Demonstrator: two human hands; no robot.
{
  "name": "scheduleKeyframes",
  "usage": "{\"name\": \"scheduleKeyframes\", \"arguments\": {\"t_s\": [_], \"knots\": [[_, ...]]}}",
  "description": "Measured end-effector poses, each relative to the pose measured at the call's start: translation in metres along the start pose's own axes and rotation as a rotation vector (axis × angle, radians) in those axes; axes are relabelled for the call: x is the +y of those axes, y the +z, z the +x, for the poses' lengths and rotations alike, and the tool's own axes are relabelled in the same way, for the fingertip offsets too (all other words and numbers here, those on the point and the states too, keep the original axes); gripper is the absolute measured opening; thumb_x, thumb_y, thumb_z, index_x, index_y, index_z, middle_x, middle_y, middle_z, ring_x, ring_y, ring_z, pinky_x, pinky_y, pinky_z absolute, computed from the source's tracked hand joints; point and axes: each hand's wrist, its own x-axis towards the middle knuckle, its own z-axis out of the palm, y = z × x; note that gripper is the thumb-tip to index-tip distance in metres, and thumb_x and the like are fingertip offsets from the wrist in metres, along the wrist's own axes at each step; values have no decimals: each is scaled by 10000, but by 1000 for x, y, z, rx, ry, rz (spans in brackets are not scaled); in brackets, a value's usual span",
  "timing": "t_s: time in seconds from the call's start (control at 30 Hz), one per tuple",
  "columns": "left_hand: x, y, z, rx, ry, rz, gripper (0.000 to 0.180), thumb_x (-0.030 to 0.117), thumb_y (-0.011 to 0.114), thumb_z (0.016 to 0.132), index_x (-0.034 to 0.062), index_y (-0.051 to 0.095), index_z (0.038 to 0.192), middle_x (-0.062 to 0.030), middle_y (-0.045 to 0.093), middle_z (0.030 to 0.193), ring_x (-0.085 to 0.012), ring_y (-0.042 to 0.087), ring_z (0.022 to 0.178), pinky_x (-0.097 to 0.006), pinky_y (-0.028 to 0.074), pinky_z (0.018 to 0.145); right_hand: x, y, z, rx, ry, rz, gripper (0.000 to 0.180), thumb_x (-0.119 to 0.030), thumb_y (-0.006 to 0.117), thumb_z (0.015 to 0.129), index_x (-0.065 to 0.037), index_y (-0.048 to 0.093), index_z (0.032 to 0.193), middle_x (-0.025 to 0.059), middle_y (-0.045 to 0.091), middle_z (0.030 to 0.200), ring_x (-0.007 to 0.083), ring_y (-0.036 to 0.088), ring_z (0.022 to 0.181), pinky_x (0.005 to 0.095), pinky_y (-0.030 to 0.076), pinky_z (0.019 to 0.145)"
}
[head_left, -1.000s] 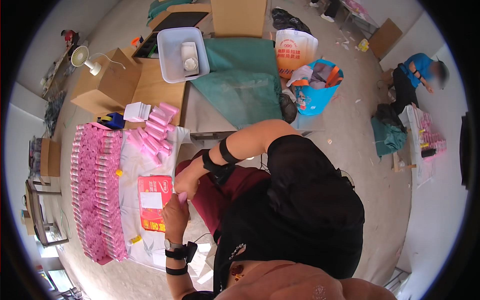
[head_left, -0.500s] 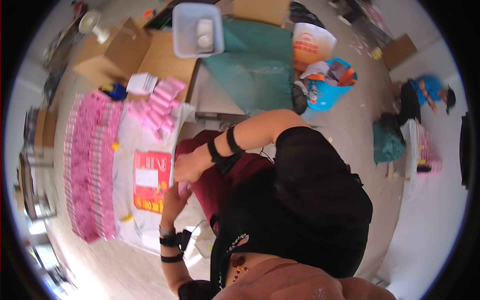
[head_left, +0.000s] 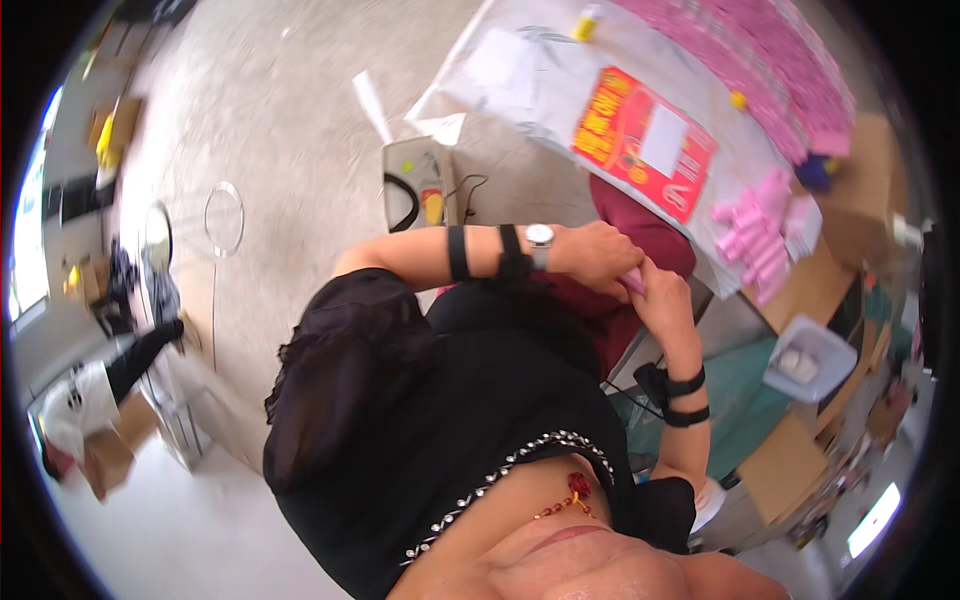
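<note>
My left hand (head_left: pixel 592 255), with a watch on its wrist, meets my right hand (head_left: pixel 662 298) in front of my body, beside the table edge. Between them shows a small pink piece (head_left: pixel 633 280), like one of the pink rolls; both hands are closed on it, and my fingers hide most of it. On the white-covered table (head_left: pixel 490 75) lies a red and yellow printed packet (head_left: pixel 625 125) with a white paper (head_left: pixel 663 142) on top. To its right, several loose pink rolls (head_left: pixel 752 225) are heaped by the table edge.
Long rows of stacked pink pieces (head_left: pixel 740 60) fill the table's far side. Small yellow items lie there too. A translucent bin (head_left: pixel 810 358) stands at right, near cardboard boxes. A box-like stool (head_left: pixel 418 180) is left of the table. Another person (head_left: pixel 85 410) is at far left.
My view has swung round, so the table has gone from the left to the upper right. My hands stay together around the pink piece.
</note>
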Motion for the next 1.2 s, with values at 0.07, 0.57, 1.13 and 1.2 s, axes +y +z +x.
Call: {"name": "scheduleKeyframes", "arguments": {"t_s": [0.07, 0.57, 1.13, 1.2], "knots": [[-12, 4, -6, -21, -97, -177, 503, 448, 783, 813, 19, 670, 1050, -196, 721, 943, -386, 699, 914, -480, 553, 779, -12, -1, 12, -36, -93, -68, 209, -139, 685, 868, -4, 606, 1007, 210, 681, 746, 410, 697, 726, 512, 546, 633], [-47, 26, -26, 172, -223, -148, 226, 264, 686, 812, 43, 732, 822, -165, 726, 775, -321, 734, 740, -436, 581, 680, -38, -3, 79, -340, -165, -165, 185, -200, 695, 892, -24, 642, 911, 224, 683, 736, 419, 700, 759, 531, 544, 667], [-88, -3, -14, 263, -74, 148, 161, 228, 722, 782, 79, 689, 834, -159, 699, 750, -345, 712, 731, -457, 557, 649, -21, 7, 89, -100, 32, 17, 242, -152, 697, 770, -21, 678, 973, 249, 688, 848, 437, 678, 850, 505, 535, 746], [-94, -10, -9, 29, -59, -83, 163, 228, 721, 781, 77, 685, 832, -159, 692, 742, -351, 705, 717, -459, 555, 643, -17, 8, 85, -72, 10, -111, 248, -156, 699, 771, -29, 679, 983, 249, 688, 851, 434, 680, 853, 502, 535, 747]]}}
